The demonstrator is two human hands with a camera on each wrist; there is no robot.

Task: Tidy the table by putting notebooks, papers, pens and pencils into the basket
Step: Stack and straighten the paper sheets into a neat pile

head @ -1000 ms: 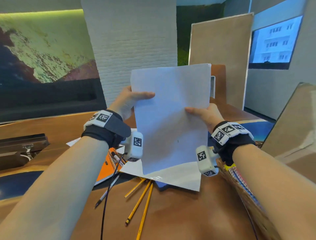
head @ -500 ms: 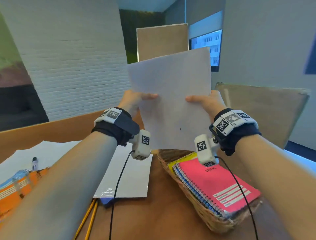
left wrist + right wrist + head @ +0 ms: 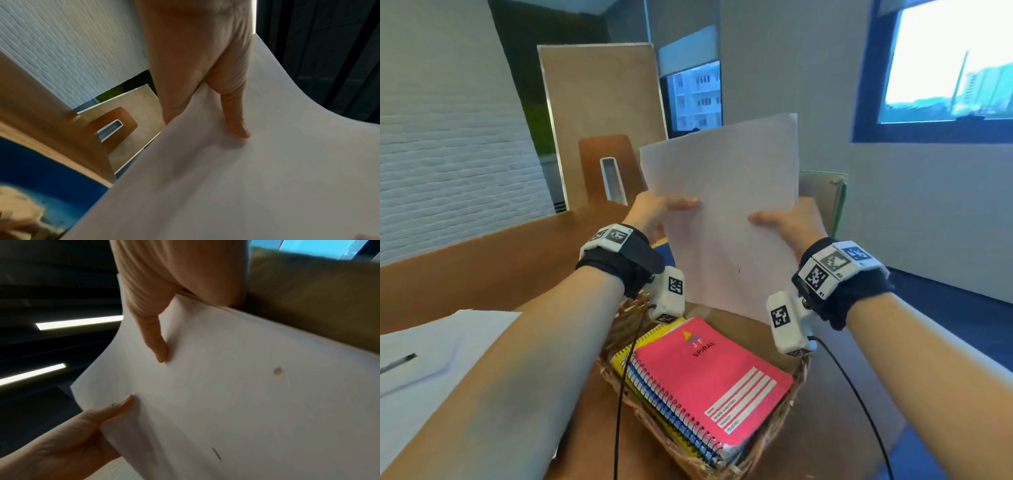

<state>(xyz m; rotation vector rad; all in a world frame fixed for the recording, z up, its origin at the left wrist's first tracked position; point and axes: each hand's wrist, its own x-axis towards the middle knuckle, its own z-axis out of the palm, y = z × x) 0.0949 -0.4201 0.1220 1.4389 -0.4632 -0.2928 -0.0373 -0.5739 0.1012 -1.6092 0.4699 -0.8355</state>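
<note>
both hands now hold the papers (image 3: 726,212) over the basket (image 3: 784,425), nearer than before.

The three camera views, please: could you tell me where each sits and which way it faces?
Head: worn on the head, looking forward and down at the paper stack above the basket; both forearms, left hand, right hand.
Left wrist: along the thumb pressing paper.
Right wrist: along its thumb; left hand too.
All share the paper.
</note>
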